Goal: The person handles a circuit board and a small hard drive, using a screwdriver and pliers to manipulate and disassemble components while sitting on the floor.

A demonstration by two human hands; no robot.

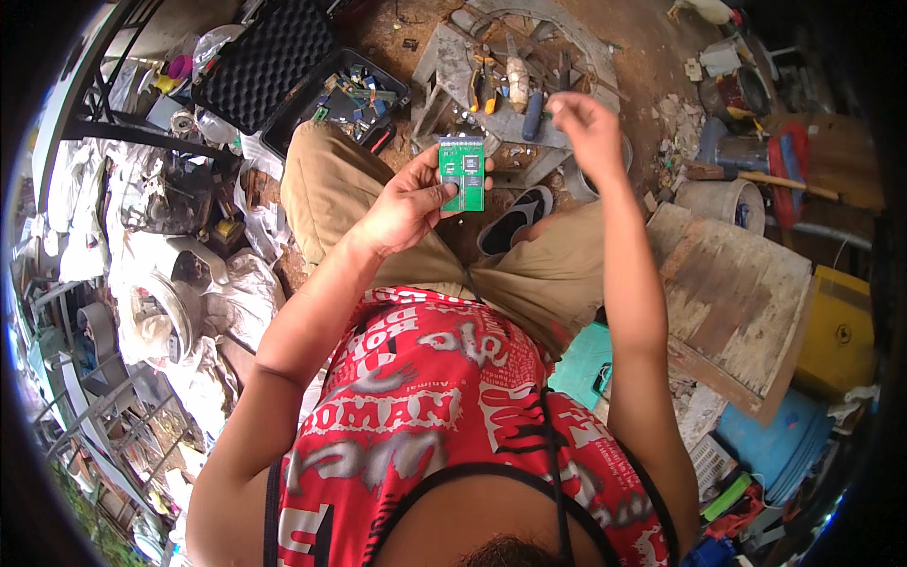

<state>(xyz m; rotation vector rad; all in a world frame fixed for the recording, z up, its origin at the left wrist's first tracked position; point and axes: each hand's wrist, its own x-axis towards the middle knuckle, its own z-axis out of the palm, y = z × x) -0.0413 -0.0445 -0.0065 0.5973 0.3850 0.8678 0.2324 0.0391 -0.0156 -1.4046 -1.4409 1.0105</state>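
My left hand [408,200] grips a small green circuit board [463,173] with dark chips and a pale connector strip along its top edge. The thumb presses on its face, and fingertips show at its far side. Over the right side of a low grey bench [436,45], my right hand [595,134] is raised with thumb and fingers drawn together. Whatever is in that pinch is too small to make out. Nearest to it lies a dark blue handle [533,117]. Beside that are a tool with a wrapped handle [517,83] and yellow-handled pliers [476,87].
A black hard case [271,66] with a foam-lined lid stands open at the far left, holding several electronic parts. White sacks [231,307] and scrap pile up on the left. To the right are a worn wooden board [732,293], a yellow container [836,331] and a blue bin [775,439].
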